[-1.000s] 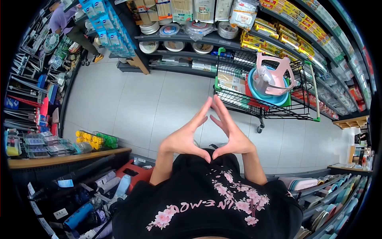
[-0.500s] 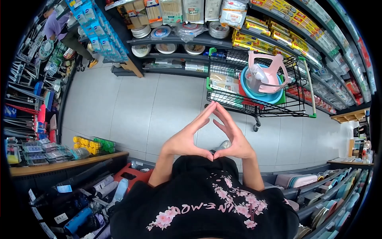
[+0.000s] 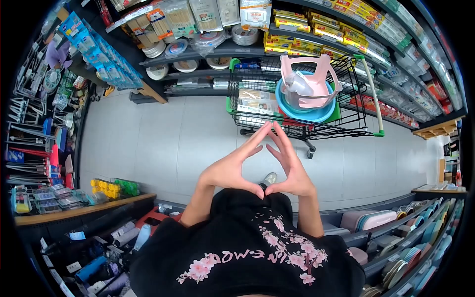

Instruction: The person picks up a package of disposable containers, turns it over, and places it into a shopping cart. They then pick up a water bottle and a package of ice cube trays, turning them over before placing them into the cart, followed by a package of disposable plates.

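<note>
My left hand [image 3: 231, 170] and my right hand [image 3: 295, 170] meet in front of my black shirt [image 3: 237, 247]. Their thumb tips touch at the bottom and the stretched fingers lean together at the top, framing a gap. Neither hand holds anything. Just beyond the fingertips stands a black wire shopping cart [image 3: 346, 126] with green corners. Inside it are a blue basin [image 3: 316, 117], a pink plastic stool [image 3: 316, 74] resting in the basin, and packaged goods [image 3: 255, 101].
Shelves [image 3: 203, 54] with plates, skewers and yellow boxes run along the far side. Hanging blue packets [image 3: 94, 49] partly hide another person [image 3: 59, 54] at upper left. Low shelves with umbrellas [image 3: 91, 267] and dishes [image 3: 410, 255] flank me. Grey tiled floor [image 3: 148, 138] lies between.
My view has turned slightly, so the cart and far shelves sit further left. The hands keep the same touching shape. More of the other person is hidden behind the blue packets.
</note>
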`<state>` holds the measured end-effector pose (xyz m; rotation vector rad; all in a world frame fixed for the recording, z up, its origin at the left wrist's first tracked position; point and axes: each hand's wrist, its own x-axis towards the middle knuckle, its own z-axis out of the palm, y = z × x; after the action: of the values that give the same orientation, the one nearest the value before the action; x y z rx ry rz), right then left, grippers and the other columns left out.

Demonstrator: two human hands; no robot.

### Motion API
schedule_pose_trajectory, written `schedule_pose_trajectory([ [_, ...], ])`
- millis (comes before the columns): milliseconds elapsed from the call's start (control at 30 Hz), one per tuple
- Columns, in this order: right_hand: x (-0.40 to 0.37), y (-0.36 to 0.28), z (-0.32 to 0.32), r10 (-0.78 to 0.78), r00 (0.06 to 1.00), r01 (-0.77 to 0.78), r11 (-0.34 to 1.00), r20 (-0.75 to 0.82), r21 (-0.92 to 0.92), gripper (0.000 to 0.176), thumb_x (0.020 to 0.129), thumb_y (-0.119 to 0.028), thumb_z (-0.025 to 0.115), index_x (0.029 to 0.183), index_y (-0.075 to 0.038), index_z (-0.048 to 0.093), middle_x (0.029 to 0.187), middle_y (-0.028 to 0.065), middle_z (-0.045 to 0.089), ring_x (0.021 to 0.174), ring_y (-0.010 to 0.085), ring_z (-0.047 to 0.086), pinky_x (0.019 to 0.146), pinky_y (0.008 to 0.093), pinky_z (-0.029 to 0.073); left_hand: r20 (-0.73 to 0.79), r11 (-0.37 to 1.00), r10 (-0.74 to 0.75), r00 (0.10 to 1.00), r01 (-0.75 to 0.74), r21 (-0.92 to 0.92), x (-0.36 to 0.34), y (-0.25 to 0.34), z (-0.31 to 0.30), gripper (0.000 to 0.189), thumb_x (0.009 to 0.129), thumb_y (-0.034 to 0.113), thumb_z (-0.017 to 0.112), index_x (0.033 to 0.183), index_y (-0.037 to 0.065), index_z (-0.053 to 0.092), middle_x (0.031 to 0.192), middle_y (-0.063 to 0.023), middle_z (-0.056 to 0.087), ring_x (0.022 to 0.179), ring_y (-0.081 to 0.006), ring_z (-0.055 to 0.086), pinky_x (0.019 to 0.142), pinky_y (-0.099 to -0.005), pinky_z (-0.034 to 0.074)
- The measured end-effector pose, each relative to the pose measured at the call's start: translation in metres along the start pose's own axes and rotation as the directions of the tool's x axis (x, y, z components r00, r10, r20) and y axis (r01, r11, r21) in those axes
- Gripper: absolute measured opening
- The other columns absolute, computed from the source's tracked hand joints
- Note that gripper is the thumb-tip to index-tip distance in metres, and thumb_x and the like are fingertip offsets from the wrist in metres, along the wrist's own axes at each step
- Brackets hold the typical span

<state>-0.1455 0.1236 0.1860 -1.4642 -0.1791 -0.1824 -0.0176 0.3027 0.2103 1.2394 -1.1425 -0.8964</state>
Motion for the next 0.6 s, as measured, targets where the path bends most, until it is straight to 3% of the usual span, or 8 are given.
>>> schedule_pose_trajectory([
  [267,-0.016,0.001,-0.070,0.025,1.000,-0.025,0.997,-0.001,0.071,0.146,0.051,-0.031,0.101,0.162,-0.008,0.009,0.169,0.0131,0.004,0.155,0.0327,0.013,0.121,0.0543,0.024,-0.017,0.996,-0.034,0.999,0.035,0.085,0.061,-0.010,0.039,0.146,0.056,0.025,0.099,0.162,0.010,0.001,0.170,-0.0120,-0.003,0.156,-0.0264,0.004,0.123,-0.0508,0.022],
  [600,0.033,0.020,-0.062,0.051,0.979,-0.078,0.988,0.197,0.135,0.145,0.052,-0.032,0.100,0.162,-0.009,0.009,0.169,0.0127,0.004,0.155,0.0322,0.012,0.122,0.0535,0.023,-0.223,0.991,-0.115,0.968,0.128,0.044,0.039,-0.005,0.018,0.145,0.055,0.022,0.099,0.162,0.008,0.002,0.170,-0.0129,0.000,0.156,-0.0267,0.004,0.123,-0.0508,0.022],
])
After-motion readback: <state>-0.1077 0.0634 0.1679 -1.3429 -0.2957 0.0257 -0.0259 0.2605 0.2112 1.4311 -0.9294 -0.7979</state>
